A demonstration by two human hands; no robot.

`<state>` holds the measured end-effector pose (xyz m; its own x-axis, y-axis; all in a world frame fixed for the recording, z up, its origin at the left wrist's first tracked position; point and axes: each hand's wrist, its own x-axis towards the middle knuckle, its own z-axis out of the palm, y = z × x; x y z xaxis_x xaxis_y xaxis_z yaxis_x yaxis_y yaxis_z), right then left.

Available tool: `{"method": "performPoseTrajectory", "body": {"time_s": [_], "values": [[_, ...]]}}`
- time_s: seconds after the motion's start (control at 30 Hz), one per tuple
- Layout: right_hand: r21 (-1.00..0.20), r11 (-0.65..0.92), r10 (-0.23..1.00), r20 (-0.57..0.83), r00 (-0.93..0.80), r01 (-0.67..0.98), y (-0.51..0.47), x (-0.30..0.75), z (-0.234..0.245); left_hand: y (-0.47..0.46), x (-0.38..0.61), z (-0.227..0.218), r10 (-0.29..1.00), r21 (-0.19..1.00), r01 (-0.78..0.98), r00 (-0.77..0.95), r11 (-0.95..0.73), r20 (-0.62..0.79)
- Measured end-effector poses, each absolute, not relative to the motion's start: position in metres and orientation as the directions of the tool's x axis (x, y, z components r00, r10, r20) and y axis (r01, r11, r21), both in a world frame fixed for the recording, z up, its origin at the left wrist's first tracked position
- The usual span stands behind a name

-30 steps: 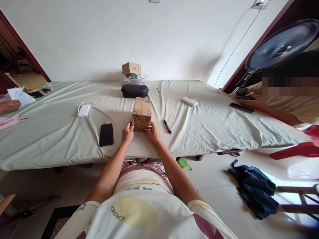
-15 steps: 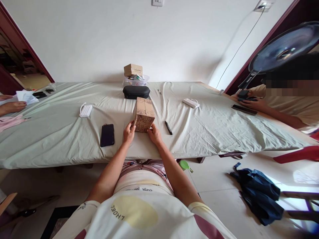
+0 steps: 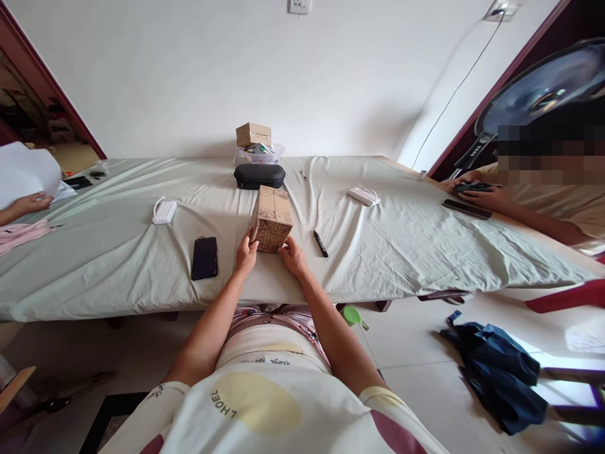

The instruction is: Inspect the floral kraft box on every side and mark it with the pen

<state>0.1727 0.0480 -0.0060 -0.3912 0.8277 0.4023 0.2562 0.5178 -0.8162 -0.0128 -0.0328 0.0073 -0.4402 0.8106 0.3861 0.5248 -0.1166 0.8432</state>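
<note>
A cardboard box (image 3: 274,217) with dark line drawings on its sides stands on the cloth-covered table in front of me. My left hand (image 3: 246,252) grips its near left edge, thumb on the front face. At the lower right corner, the fingers of my right hand (image 3: 293,256) are closed on the box. To the left lies a black smartphone (image 3: 204,258), and to the right a black marker pen (image 3: 320,243). Just behind the box is a black zip case (image 3: 259,176).
A small carton (image 3: 254,134) sits on a clear plastic tub (image 3: 274,154) by the wall. White corded blocks (image 3: 164,212) lie on both sides of the table (image 3: 118,265). One person at left holds white paper (image 3: 28,170); another at right handles a dark object (image 3: 472,187) near a fan (image 3: 543,94).
My hands and the box are almost unmoved. At the far left, the other person's white paper has been raised. The view has shifted slightly.
</note>
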Motion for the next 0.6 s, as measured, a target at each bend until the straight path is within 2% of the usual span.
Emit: {"method": "performPoseTrajectory", "body": {"time_s": [0.3, 0.5, 0.6], "values": [[-0.840, 0.494, 0.846, 0.407, -0.344, 0.222, 0.050, 0.170, -0.009, -0.032, -0.009, 0.007, 0.751, 0.760, 0.635, -0.434, -0.138, 0.498], [-0.858, 0.502, 0.865, 0.496, -0.074, 0.108, 0.049, 0.177, -0.001, -0.034, -0.008, 0.007, 0.680, 0.669, 0.725, -0.410, -0.160, 0.608], [-0.850, 0.508, 0.860, 0.508, -0.035, 0.142, 0.053, 0.183, -0.002, -0.036, -0.008, 0.008, 0.632, 0.635, 0.748, -0.401, -0.193, 0.663]]}}
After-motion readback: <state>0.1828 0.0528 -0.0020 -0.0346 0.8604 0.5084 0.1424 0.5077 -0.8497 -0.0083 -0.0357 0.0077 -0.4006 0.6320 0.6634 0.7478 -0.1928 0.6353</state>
